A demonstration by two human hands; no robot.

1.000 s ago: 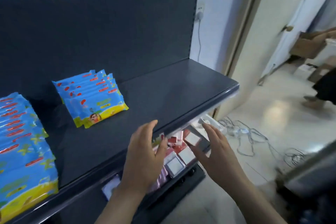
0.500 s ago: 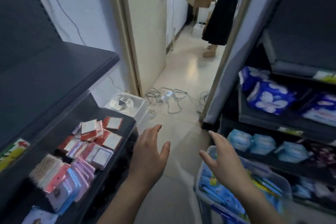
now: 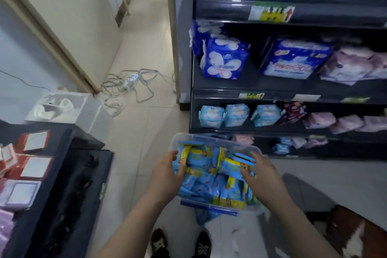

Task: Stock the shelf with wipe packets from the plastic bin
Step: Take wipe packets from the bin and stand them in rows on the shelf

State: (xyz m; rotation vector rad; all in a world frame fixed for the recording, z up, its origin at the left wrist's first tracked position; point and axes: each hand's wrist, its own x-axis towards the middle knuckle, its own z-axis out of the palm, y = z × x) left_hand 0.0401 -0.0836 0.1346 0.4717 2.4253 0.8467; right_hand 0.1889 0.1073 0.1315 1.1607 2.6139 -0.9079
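since half a second ago, both hands have been brought down out of the open air and into the plastic bin (image 3: pixel 209 139), which is now seen from above. the fingers (image 3: pixel 180 170) of the left hand (image 3: pixel 165 174) are curled round the left side of the wipe packets (image 3: pixel 209 176), with the thumb laid on top. on the right hand (image 3: pixel 263 176) a packet is pinched between bent fingers (image 3: pixel 246 175) and thumb, though this is blurred. the packets are stood on edge and jumbled. those by the left hand are turned with their long axes away from the person. the one at the right hand is laid crosswise, yellow band along its near edge. the bin is set on the floor (image 3: pixel 136 132), just in front of the shoes (image 3: pixel 159 241) and near the foot of the stocked shelves (image 3: pixel 293 94) on the right.
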